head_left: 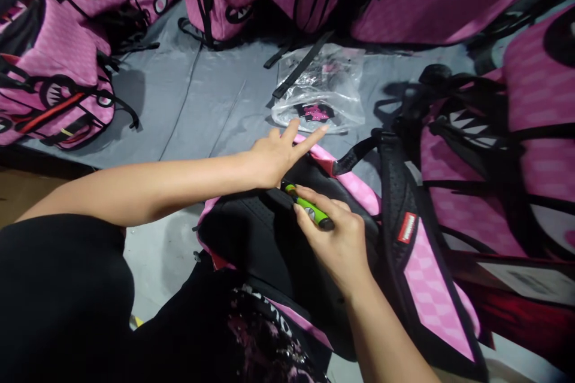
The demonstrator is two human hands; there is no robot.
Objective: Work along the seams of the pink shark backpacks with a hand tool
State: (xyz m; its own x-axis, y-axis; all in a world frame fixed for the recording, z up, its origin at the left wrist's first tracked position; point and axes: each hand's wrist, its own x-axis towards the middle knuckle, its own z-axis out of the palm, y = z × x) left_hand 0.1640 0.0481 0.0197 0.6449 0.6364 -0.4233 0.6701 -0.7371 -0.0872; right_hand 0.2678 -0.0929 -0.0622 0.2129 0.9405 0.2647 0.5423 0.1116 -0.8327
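Observation:
A pink-and-black backpack (251, 233) lies in front of me with its black padded back panel facing up. My right hand (338, 233) is closed around a slim green-and-black tool (314, 213), whose kind I cannot make out. The tool's far end points toward the underside of my left hand (281, 155), where its tip is hidden. My left hand is spread over the backpack's upper edge, fingers stretched out and apart. Right of the hands, a black-and-pink shoulder strap (406, 215) with a small red label lies across the bag.
A clear plastic bag (321, 93) with a pink-and-black piece inside lies just beyond my left hand on the grey-covered table (215, 96). Pink backpacks (67, 66) stand at the left and along the back. More pink bags (476, 191) crowd the right side.

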